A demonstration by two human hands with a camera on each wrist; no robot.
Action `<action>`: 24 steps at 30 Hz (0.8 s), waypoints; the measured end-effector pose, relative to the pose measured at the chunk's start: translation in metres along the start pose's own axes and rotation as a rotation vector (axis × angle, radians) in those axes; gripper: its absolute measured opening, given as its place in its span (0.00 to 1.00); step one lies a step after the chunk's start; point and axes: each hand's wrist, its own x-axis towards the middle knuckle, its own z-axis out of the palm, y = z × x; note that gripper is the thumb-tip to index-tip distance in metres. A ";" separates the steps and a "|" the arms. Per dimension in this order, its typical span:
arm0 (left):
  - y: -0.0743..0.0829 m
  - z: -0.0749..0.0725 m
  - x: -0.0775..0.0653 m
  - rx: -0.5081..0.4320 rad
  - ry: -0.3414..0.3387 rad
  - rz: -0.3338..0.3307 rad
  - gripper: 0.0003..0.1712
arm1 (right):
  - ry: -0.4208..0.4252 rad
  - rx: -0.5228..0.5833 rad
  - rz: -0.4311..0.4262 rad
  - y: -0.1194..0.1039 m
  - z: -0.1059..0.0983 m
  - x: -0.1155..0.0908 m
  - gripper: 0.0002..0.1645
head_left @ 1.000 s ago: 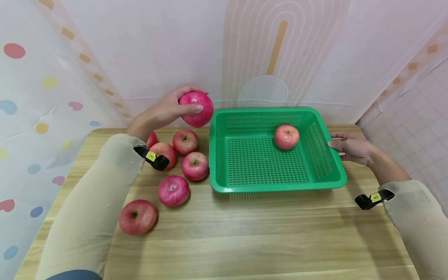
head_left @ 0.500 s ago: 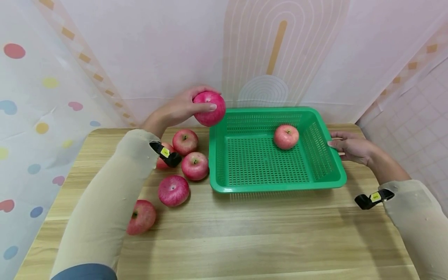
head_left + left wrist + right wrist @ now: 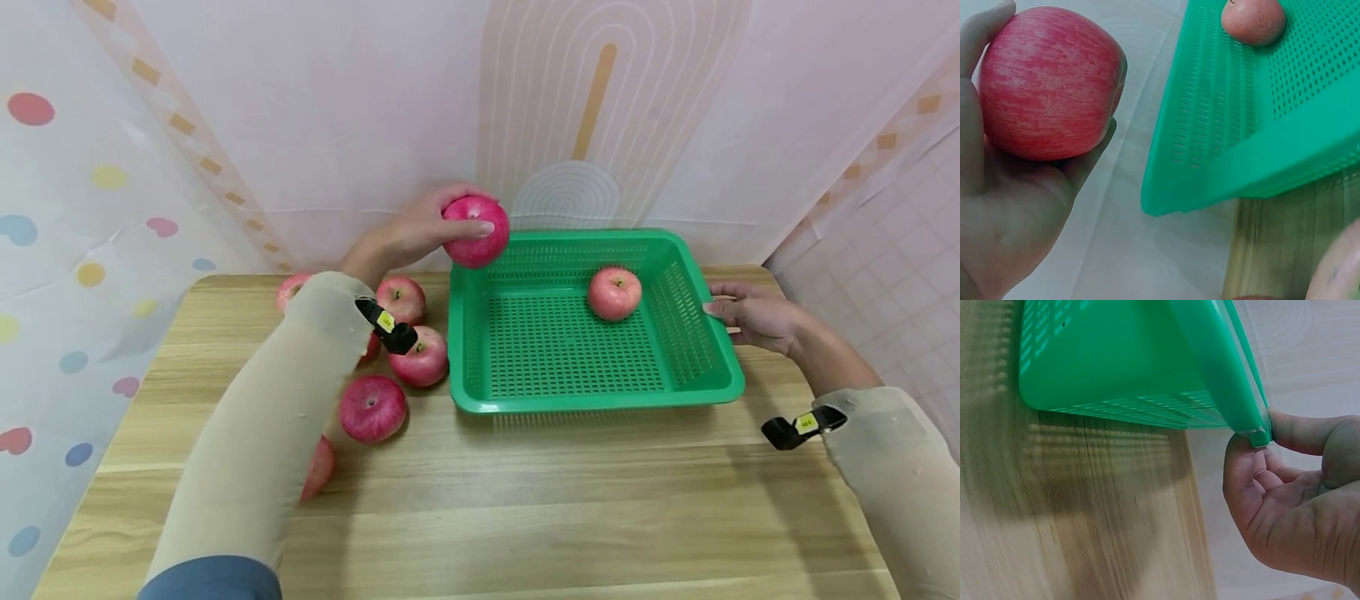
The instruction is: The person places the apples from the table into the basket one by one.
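My left hand (image 3: 427, 223) grips a deep pink apple (image 3: 480, 242), thumb across its near side, at the back left corner of a green plastic basket (image 3: 570, 406). The left wrist view shows this held apple (image 3: 1054, 81) in the palm, beside the basket's rim (image 3: 1166, 181). With thumb and curled fingers, my right hand (image 3: 757, 317) pinches the basket's right rim; the right wrist view has the thumb (image 3: 1300, 432) over the rim and fingers beneath. Inside the basket, toward the back right, lies one paler apple (image 3: 614, 293).
Left of the basket several apples lie on the wooden table (image 3: 570, 508), among them a dark pink apple (image 3: 372, 408) and one apple (image 3: 422, 357) close against the basket. My left sleeve (image 3: 247, 442) partly covers others. A patterned wall covering (image 3: 360, 100) rises behind the table.
My left hand has carried the apple rightward, from left of the basket to over its back left corner. My right hand and the basket have stayed in place.
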 end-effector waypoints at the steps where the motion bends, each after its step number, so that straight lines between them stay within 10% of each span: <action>1: 0.000 0.002 0.002 -0.004 -0.005 0.002 0.29 | 0.000 0.000 0.000 0.000 0.000 0.000 0.15; 24: 0.008 0.049 0.040 -0.026 -0.044 -0.068 0.31 | 0.008 -0.014 -0.004 0.002 0.000 -0.001 0.16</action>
